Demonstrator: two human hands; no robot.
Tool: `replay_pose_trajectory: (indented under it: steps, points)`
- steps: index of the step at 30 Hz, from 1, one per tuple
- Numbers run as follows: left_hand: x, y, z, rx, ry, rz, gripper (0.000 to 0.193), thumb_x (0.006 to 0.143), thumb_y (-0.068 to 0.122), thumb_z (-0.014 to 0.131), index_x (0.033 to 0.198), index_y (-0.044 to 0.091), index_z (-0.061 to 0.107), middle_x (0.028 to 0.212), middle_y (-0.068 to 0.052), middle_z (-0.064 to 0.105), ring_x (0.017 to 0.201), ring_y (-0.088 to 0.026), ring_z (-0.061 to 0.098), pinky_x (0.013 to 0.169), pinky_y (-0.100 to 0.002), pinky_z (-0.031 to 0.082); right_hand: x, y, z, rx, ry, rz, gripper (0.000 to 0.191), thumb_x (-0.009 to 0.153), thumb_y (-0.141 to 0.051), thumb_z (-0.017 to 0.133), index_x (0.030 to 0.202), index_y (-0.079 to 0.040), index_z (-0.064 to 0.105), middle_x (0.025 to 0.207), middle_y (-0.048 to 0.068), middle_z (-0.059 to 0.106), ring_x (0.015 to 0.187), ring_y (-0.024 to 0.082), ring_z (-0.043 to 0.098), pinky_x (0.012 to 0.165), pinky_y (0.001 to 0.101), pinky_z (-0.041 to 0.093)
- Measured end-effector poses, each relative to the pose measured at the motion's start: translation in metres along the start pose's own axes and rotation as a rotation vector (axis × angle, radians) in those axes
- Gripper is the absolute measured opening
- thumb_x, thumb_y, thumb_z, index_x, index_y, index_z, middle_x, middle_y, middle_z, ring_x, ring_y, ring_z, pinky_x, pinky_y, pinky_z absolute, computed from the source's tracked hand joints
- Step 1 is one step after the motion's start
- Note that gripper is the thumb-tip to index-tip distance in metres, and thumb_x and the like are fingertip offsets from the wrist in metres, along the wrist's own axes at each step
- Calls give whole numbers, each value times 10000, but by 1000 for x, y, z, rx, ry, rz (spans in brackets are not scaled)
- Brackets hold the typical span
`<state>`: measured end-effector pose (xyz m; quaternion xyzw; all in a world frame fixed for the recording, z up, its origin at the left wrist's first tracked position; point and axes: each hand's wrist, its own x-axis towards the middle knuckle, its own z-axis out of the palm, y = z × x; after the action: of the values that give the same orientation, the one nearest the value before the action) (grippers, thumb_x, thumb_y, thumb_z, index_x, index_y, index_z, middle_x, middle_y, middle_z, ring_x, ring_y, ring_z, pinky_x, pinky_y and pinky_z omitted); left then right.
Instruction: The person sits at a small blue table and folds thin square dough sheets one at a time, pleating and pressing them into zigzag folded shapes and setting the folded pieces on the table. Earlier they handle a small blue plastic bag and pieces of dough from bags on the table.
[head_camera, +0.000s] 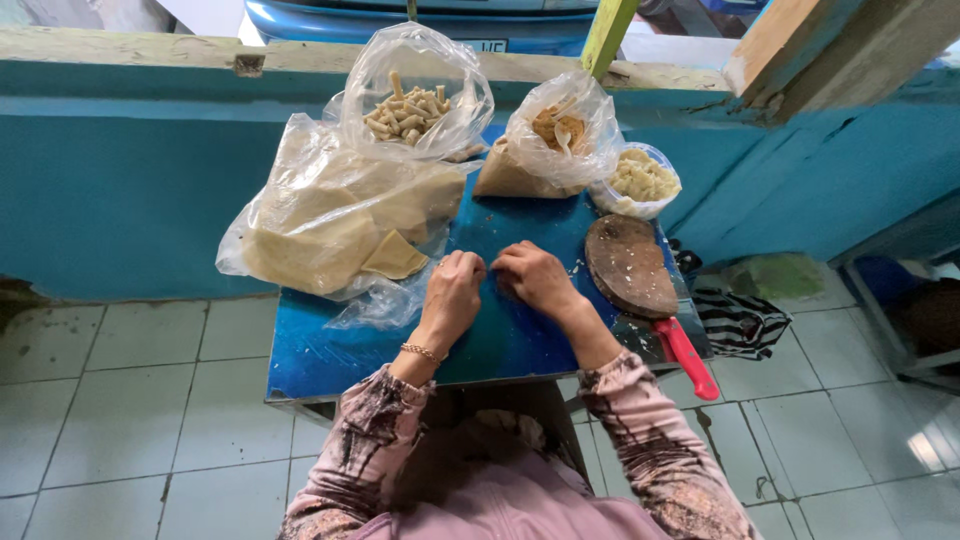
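Wrapper sheets (395, 256): one loose, pale yellow square lies at the mouth of the large clear bag (320, 215), which holds a stack of the same flat sheets on the left part of the blue counter (330, 350). Bag count is three: the large sheet bag, one bag of pale rolled sticks (408, 112) behind it, and one bag of brownish filling (555, 130) to its right. One round clear container (640, 180) of pale chunks stands just beside the filling bag. One round wooden board (628, 265) lies at the right edge, and one red-handled knife (686, 358) lies just below it. My left hand (452, 290) and my right hand (535, 277) meet at the counter centre, knuckles up, fingers curled inward and nearly closed, fingertips near each other and pressed down toward the blue surface. I cannot tell what, if anything, sits between the fingers; it is hidden beneath them. My left wrist carries one thin bracelet (420, 351).
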<state>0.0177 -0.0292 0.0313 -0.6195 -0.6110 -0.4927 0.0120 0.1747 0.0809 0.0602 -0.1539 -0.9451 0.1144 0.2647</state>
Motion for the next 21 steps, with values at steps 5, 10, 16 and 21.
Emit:
replay_pose_trajectory:
  steps: [5,10,16,21]
  points:
    - [3,10,7,22,39,-72,235,838,169,743,969,18,619,945,-183,646,918,-400,620,781,-475,504,2,21,12,27,43,-52,167,826,-78,720,992,-77,737,1004,82,726,954,313,675,828,403,552]
    - [10,-7,36,231,-163,-164,321,743,203,790,940,21,615,964,-198,659,939,-398,640,784,-496,510,1,22,19,31,142,-51,204,794,-29,703,991,-59,745,1002,93,735,940,314,674,826,395,560]
    - [15,-37,64,315,-107,-142,116,840,94,676,928,38,626,958,-190,662,950,-376,652,830,-468,540,4,15,20,91,235,12,233,811,-29,713,1035,-82,749,1040,83,742,979,304,695,863,382,572]
    - [25,-50,37,199,14,-18,106,854,104,679,908,29,627,941,-190,647,928,-408,624,800,-505,507,3,13,23,286,180,238,417,832,-148,764,1232,-95,659,1223,107,648,1050,312,672,878,383,565]
